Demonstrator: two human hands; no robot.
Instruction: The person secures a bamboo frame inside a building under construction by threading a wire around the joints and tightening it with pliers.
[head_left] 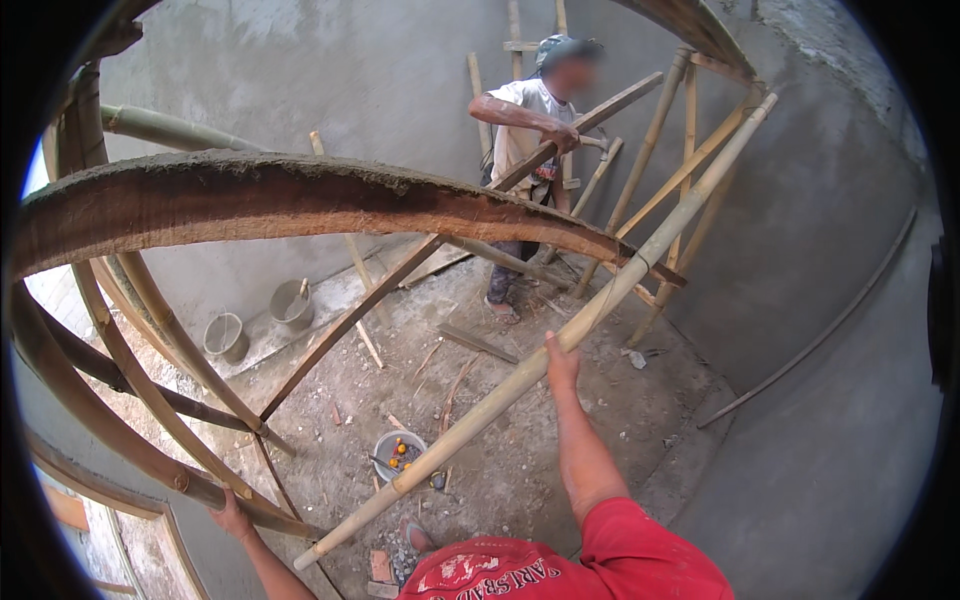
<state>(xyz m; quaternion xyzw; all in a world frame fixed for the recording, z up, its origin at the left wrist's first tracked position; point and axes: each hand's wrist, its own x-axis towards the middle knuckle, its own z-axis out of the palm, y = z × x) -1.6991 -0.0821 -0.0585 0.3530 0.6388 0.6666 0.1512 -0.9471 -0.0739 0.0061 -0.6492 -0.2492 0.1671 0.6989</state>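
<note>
A long pale bamboo pole slants across the view from lower left to upper right. My right hand is closed round its middle from the near side. At the lower left, my left hand grips a darker bamboo pole of the framework, close to the pale pole's lower end. A thick wooden board, crusted with cement along its top, crosses above and passes behind the pale pole. Its curve may come from the lens.
Beyond the board a co-worker holds a slanting timber and what looks like a hammer. Two buckets stand by the far wall. A pail with orange round things sits below the pole. A loose plank lies on the rubble floor.
</note>
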